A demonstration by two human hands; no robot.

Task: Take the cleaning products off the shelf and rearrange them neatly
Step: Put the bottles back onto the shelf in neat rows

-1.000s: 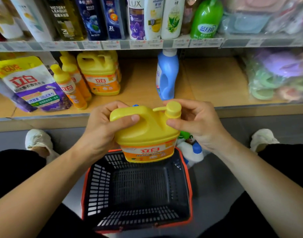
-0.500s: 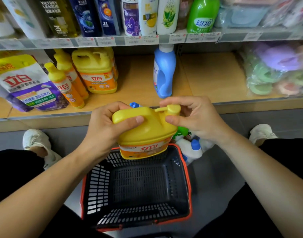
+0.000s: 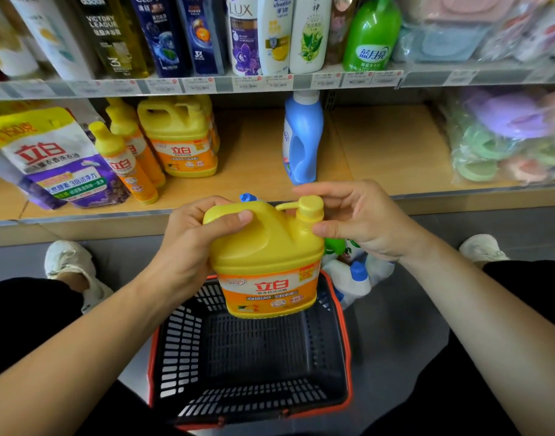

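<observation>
Above the basket [image 3: 181, 347], left hand [image 3: 188, 243] grips yellow jug [image 3: 266, 256].

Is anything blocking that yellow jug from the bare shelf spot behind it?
Only a blue cap peeks behind the yellow jug, at the shelf's front edge. Beyond it the shelf board lies bare, left of the blue bottle.
</observation>
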